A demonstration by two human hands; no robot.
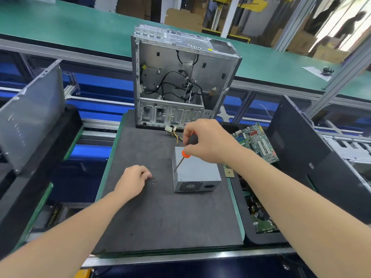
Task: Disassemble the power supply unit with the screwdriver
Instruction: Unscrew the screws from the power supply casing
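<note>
Grey power supply unit [197,171] on dark mat [160,217].
Right hand [208,141] grips the screwdriver [185,154], its handle partly hidden. Left hand [133,180] curls nearby; cannot tell if it holds anything.

1. Dark mat [160,217] covering green-edged bench top.
2. Centre, toward 2 o'clock: grey power supply unit [197,171], fan grille facing 6.
3. At its 9 o'clock: loose screws [154,180].
4. 12 o'clock edge: open PC case [180,77], upright.

Arms extended, left grip [133,182] loosely curled, right grip [208,141] clenched.
</note>
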